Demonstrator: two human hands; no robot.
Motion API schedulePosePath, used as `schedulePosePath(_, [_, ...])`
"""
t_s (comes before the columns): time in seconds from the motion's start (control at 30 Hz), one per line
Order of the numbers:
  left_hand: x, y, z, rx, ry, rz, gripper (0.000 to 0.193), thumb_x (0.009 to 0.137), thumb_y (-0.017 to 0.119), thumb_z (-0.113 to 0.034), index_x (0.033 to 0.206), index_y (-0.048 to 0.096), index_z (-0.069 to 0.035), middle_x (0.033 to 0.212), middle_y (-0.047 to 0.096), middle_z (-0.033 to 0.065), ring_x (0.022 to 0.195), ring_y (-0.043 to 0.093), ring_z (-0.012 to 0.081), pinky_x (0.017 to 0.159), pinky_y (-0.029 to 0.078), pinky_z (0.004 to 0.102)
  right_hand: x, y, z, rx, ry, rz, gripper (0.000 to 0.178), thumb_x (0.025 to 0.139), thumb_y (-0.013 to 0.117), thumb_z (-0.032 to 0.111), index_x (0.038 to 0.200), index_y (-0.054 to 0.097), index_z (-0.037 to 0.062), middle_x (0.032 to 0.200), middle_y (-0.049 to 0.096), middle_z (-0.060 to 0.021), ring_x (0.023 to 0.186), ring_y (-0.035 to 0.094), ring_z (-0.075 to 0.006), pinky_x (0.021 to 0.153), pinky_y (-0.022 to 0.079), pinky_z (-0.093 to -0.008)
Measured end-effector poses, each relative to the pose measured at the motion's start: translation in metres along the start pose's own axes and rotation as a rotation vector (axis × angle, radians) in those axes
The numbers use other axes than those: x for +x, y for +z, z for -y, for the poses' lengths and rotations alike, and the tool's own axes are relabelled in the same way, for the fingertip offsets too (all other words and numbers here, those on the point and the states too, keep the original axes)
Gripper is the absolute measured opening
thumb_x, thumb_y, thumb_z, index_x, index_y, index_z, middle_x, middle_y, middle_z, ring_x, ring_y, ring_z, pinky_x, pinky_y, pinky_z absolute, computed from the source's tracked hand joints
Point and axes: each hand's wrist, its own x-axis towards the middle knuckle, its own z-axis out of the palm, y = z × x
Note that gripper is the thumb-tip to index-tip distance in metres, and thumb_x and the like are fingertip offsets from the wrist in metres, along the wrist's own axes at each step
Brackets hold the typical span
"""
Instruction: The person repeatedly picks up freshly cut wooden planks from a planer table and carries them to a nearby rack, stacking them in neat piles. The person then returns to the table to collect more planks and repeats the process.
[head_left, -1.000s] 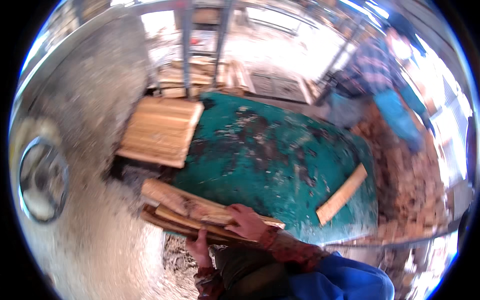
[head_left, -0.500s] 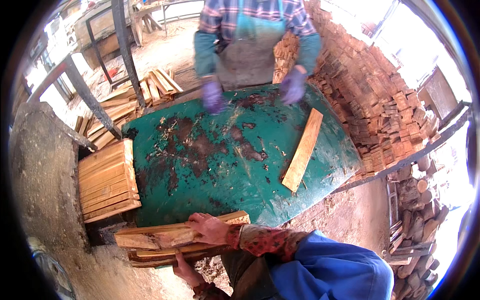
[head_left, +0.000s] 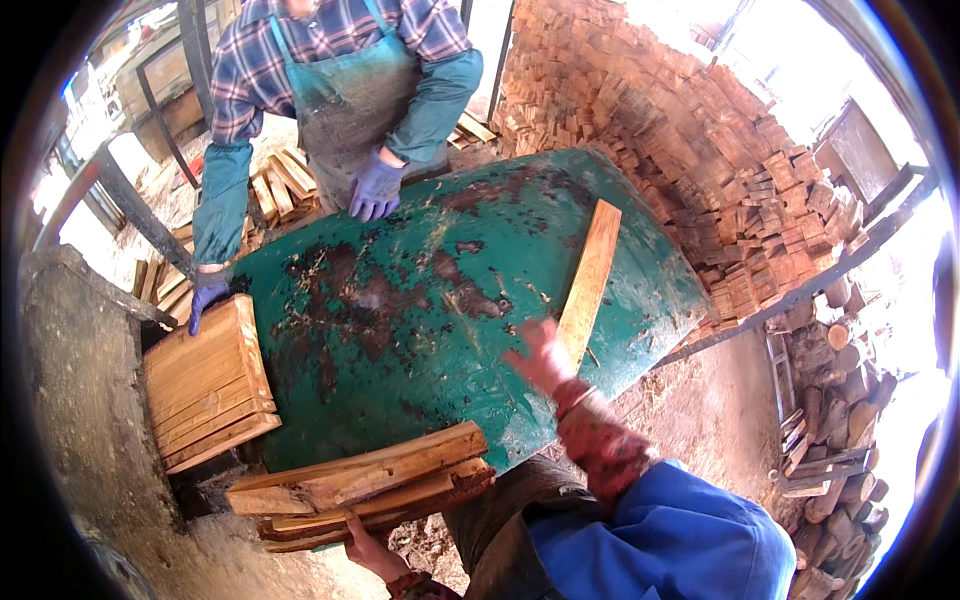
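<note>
My left hand (head_left: 372,548) grips the near edge of a small stack of rough boards (head_left: 380,475) at the table's front edge. Dark bark shows along the lower board. Farther right, my right hand (head_left: 545,358) is empty and blurred, its fingers apart. It hovers beside the lower end of a single plank (head_left: 590,275), which lies slanted on the green table (head_left: 420,390). Whether it touches the plank I cannot tell.
Across the table a co-worker in purple gloves (head_left: 375,188) reaches one hand to a row of boards (head_left: 205,385) at the left end. A big pile of wood blocks (head_left: 690,170) rises at right, with logs (head_left: 840,400) below. Metal posts (head_left: 145,210) stand at left.
My right hand has left the stack and moved up and right to the single plank. My left hand stays on the stack. The co-worker has shifted left and reached the board row.
</note>
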Motion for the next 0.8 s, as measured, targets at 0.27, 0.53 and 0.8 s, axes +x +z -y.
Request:
schedulePosePath(0.27, [-0.005,0.006,-0.002,0.026,-0.009,-0.027,0.064,0.08,0.076,-0.041,0.114,0.056,0.009,0.108,0.059,0.0179,0.089,0.062,0.0291,0.076,0.057,0.0432,0.059,-0.024,-0.13,-0.362,0.882,0.145,0.097,0.066,0.075,0.063,0.136,0.045,0.0024,0.134,0.045,-0.0219,0.127,0.039,-0.0414,0.101,0.036,-0.0548])
schedulePosePath(0.53, [-0.011,0.014,-0.008,0.079,-0.017,-0.028,0.069,0.08,0.075,-0.044,0.12,0.055,0.009,0.112,0.06,0.0185,0.094,0.063,0.0298,0.074,0.057,0.0428,0.039,-0.051,-0.193,0.112,0.791,0.038,0.052,0.069,0.072,0.031,0.108,0.061,-0.0022,0.086,0.064,-0.0097,0.08,0.064,-0.0281,0.073,0.053,-0.0374])
schedulePosePath(0.8, [-0.005,0.005,-0.003,0.095,-0.048,0.012,0.06,0.082,0.072,-0.046,0.115,0.06,0.002,0.106,0.064,0.0131,0.09,0.064,0.0252,0.07,0.058,0.039,-0.03,-0.068,-0.174,1.084,1.128,-0.38,0.026,0.087,0.067,0.022,0.101,0.064,-0.0006,0.085,0.067,-0.0063,0.066,0.062,-0.0167,0.054,0.051,-0.0338])
